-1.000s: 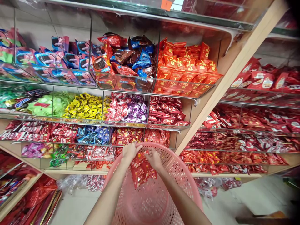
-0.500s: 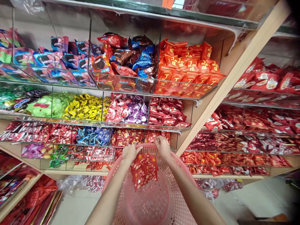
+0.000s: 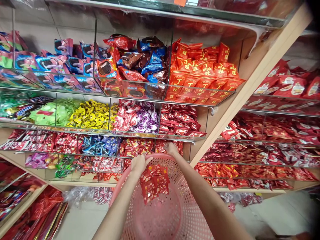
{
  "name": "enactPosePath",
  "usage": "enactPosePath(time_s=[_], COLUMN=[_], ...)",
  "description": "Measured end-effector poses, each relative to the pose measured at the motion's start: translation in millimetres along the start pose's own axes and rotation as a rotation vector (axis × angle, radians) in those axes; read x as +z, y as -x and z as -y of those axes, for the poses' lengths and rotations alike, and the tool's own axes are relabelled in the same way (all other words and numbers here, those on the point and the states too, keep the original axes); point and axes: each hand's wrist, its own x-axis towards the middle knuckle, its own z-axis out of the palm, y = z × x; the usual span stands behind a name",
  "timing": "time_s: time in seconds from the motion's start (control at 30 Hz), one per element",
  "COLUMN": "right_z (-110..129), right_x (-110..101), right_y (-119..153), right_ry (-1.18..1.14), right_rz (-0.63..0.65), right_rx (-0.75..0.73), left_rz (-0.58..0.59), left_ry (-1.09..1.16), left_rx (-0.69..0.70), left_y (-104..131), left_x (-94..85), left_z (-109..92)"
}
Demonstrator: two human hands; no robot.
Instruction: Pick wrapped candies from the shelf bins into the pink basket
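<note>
My left hand [image 3: 138, 165] is closed on the far rim of a pink perforated plastic basket [image 3: 197, 203], with the thumb lying along the edge. Inside the basket, several red candy packets [image 3: 155, 183] with pale and orange dots lie in a cluster. Just beyond the rim, my right hand [image 3: 171, 149] is at a shelf bin of red wrapped candies [image 3: 180, 146]. Its fingers look curled; anything within them is hidden.
Clear shelf dividers part bins of yellow-wrapped candies [image 3: 88, 115], purple-and-white candies [image 3: 147, 120] and orange-red snack packs [image 3: 200, 76]. A slanting wooden post [image 3: 222, 116] stands right of the bins. Plastic bags [image 3: 78, 196] lie on the floor below.
My right hand has moved forward from above the basket rim to the red candy bin. My left hand stays on the rim, and the packets in the basket lie as before.
</note>
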Motion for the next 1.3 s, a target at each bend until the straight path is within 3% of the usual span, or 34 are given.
enactPosePath(time_s=[0.2, 0.4, 0.67, 0.77, 0.97, 1.1, 1.3], right_z=[10.8, 13.1, 10.9, 10.2, 5.6, 9.5, 12.3], right_x=[-20.8, -47.6, -52.3, -45.3, -11.4, 0.8, 12.2], right_y=[16.8, 66.3, 120.1, 133.2, 153.1, 157.1, 154.1], right_ry=[-0.077, -0.272, -0.654, -0.723, -0.728, -0.736, -0.636], right_rz=[-0.024, -0.087, -0.164, -0.024, 0.268, 0.332, 0.322], right_rx=[-0.197, -0.316, -0.189, -0.153, -0.017, 0.042, 0.069], left_rz=[0.025, 0.055, 0.030, 0.052, 0.034, 0.006, -0.021], left_ry=[0.000, 0.003, 0.006, 0.015, 0.013, 0.004, -0.002], left_rx=[-0.003, -0.020, -0.012, -0.023, -0.010, 0.006, 0.015], left_y=[0.2, 0.6, 1.3, 1.8, 0.8, -0.4, -0.6], left_x=[-1.8, -5.0, -2.6, -4.2, -1.9, 2.6, 4.4], left_z=[-0.9, -3.2, -2.6, -3.1, -2.2, -0.2, 1.3])
